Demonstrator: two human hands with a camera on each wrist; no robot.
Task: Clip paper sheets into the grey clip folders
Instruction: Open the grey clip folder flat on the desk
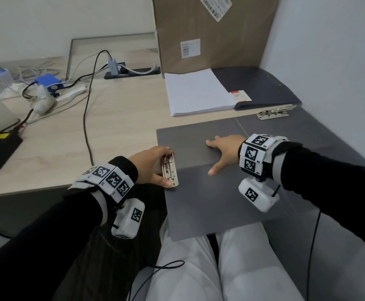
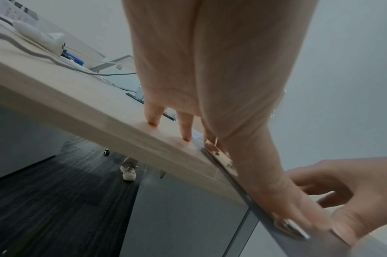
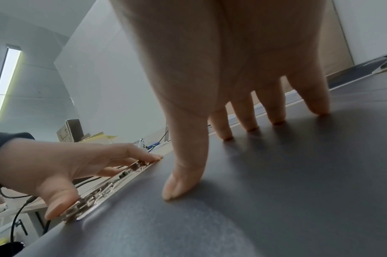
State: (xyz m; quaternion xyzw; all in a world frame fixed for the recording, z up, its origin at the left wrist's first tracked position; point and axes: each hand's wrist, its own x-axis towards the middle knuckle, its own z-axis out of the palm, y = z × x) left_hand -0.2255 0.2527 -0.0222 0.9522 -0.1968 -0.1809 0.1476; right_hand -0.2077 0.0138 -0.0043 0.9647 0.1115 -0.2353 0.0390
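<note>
Left hand (image 1: 150,165) grasps silver metal spring clip (image 1: 169,171) at near-left edge of open grey clip folder (image 1: 210,205). Right hand (image 1: 225,152) released, fingers spread, pressing folder flat.

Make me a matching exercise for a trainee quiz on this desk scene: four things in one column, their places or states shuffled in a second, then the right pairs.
Things:
1. left hand
2. right hand
3. paper stack
4. cardboard box

Places or states:
A. stands against the back wall
B. spread flat on the open grey folder
C. lies on the desk behind the folder
D. grips the metal clip at the folder's left edge

Pairs: 1-D, 2-B, 3-C, 4-A
</note>
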